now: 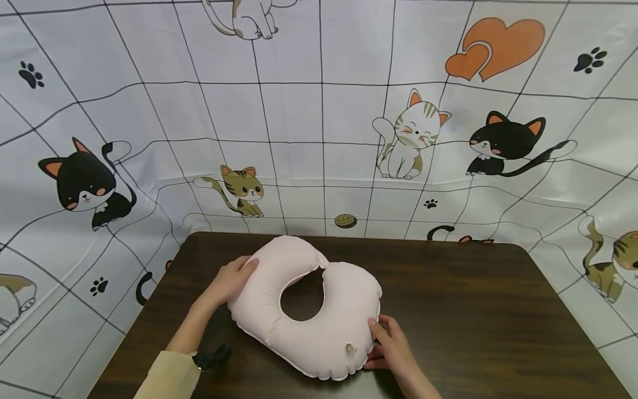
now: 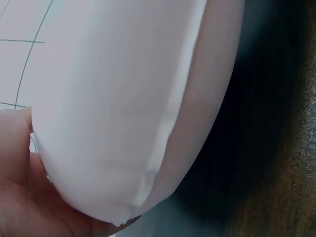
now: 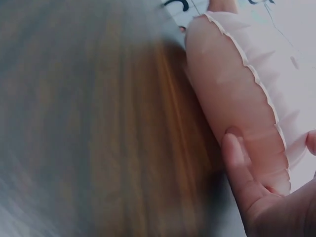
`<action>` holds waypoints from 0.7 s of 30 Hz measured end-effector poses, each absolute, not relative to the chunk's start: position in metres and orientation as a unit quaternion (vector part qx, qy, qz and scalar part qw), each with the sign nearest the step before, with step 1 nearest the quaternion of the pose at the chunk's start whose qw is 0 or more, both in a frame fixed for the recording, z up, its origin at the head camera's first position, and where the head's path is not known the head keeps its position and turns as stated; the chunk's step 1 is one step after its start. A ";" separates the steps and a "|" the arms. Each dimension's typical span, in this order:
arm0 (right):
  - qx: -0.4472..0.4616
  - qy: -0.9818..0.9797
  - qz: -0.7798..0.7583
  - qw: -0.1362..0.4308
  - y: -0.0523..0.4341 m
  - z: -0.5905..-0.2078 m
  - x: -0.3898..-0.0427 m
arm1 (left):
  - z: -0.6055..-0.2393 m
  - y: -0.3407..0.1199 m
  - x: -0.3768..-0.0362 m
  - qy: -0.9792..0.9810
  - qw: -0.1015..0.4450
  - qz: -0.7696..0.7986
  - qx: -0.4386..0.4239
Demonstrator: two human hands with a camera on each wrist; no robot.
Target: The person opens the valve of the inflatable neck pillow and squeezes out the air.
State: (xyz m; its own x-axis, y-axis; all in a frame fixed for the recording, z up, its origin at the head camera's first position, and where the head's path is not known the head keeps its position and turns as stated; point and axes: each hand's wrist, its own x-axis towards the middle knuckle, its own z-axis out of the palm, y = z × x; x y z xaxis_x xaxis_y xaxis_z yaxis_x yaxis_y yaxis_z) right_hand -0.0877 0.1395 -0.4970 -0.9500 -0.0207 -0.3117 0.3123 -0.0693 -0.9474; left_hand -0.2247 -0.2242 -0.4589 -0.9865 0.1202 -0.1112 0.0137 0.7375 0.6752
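Our left grip (image 1: 233,282) and right grip (image 1: 394,344) clasp opposite sides of inflatable neck pillow (image 1: 344,305); we should press evenly, sparing valve (image 1: 350,348).

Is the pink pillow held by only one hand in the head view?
No, the left hand holds the pillow at one side and the right hand at the other.

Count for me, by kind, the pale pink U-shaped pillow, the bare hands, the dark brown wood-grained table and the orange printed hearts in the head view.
Pale pink U-shaped pillow: 1
Bare hands, left hand and right hand: 2
Dark brown wood-grained table: 1
Orange printed hearts, large heart and small heart: 2
Total: 6
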 end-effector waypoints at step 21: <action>0.111 0.772 -0.625 0.046 0.191 -0.488 -0.119 | -0.467 -0.216 -0.197 0.899 0.056 0.427 0.075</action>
State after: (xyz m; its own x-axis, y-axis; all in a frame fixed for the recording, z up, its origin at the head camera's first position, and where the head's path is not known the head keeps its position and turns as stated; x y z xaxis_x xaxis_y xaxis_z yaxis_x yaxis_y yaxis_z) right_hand -0.1190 0.1909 -0.4877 -0.9711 0.1134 -0.2100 0.2290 0.1948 -0.9537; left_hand -0.1968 -0.2164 -0.4666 -0.9824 0.1832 -0.0359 0.0879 0.6239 0.7766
